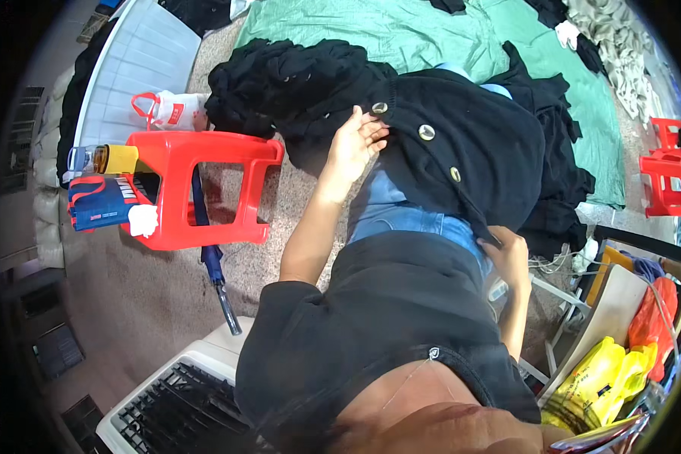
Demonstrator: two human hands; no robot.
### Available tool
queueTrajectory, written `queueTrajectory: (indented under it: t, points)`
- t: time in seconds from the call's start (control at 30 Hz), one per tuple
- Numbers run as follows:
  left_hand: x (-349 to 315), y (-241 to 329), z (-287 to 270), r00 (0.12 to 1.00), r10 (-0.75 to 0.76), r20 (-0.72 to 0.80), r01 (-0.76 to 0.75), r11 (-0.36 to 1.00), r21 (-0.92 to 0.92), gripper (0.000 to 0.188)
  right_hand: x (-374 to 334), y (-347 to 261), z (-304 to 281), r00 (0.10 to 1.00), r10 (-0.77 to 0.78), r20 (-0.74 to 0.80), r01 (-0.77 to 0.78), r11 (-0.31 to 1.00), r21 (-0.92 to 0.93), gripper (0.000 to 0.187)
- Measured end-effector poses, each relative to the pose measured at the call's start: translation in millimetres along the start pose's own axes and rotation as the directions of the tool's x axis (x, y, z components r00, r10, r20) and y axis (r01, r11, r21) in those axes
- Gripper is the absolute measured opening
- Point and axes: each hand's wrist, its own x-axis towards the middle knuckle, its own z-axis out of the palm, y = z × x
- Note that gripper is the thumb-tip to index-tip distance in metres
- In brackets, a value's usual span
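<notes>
A black button-front cardigan (492,144) lies spread over my lap and knees, partly covering blue jeans (397,216). Several large, shiny buttons run along its front edge, one button (427,132) near the middle of the row. My left hand (356,142) is beside that edge by the uppermost button, palm turned up and fingers loosely apart; its fingertips reach the cloth. At the lower right corner of the cardigan, my right hand (505,253) has its fingers closed on the hem, with the fingertips partly hidden.
Beyond my knees, black garments (295,83) are heaped on a green sheet (416,30). To the left stands a red stool (197,151) with a blue bag (102,203) and a folded umbrella (221,287). A yellow plastic bag (601,382) is at the lower right.
</notes>
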Motion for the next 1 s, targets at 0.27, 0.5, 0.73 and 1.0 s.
queueTrajectory:
  t: [0.27, 0.5, 0.73, 1.0]
  points:
    - [9, 6, 17, 1.0, 0.025, 0.004, -0.025, 0.978, 0.207, 0.018, 22, -3, -27, 0.999, -0.016, 0.044, 0.011, 0.994, 0.11, 0.032]
    - [-9, -7, 54, 0.93, 0.367, 0.032, -0.358, 0.881, 0.308, 0.013, 57, -46, -18, 0.948, -0.055, -0.314, 0.124, 0.971, 0.206, 0.03]
    - [-69, -12, 98, 0.868, 0.459, 0.19, -0.496, 0.784, 0.373, 0.012, 79, -111, 4, 0.857, -0.134, -0.497, 0.343, 0.869, 0.357, 0.023]
    - [-65, -44, 100, 0.875, 0.454, 0.169, -0.476, 0.871, 0.12, 0.009, 91, -138, 34, 0.597, -0.411, -0.689, 0.567, 0.824, 0.001, 0.023]
